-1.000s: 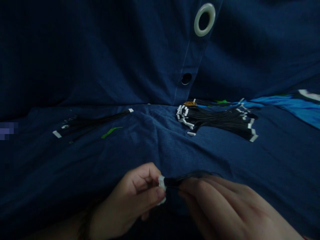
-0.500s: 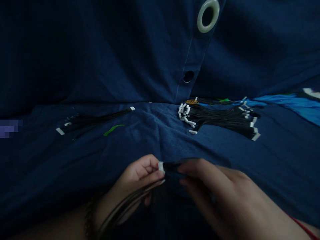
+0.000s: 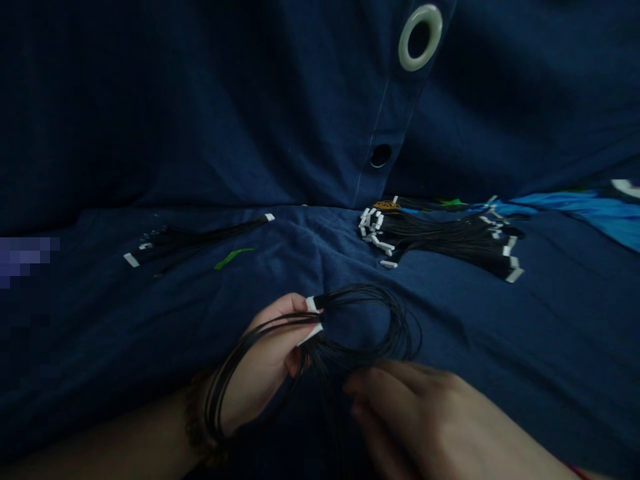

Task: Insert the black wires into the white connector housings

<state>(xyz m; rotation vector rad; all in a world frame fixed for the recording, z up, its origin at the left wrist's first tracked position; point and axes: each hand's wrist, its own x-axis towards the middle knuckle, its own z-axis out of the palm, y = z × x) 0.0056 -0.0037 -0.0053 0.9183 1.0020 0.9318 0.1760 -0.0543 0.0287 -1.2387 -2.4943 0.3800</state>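
Below the pale ring grommet (image 3: 420, 38): hanging navy cloth (image 3: 200, 113) meets rumpled navy bedding (image 3: 440, 333).
Nearer the grommet: a pile of white-tipped black wires (image 3: 440, 240).
Left hand (image 3: 265, 353): clenched on a black wire bundle (image 3: 312, 304), well below the grommet, strands looping past the wrist.
Right hand (image 3: 415, 417): just beside those loops; any grip cannot be told.

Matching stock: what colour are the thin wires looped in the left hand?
Thin wires: black, clearest in the head view.

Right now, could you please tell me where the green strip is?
In the head view, the green strip lies left of centre on the dark blue cloth, just below the smaller bundle of black wires.
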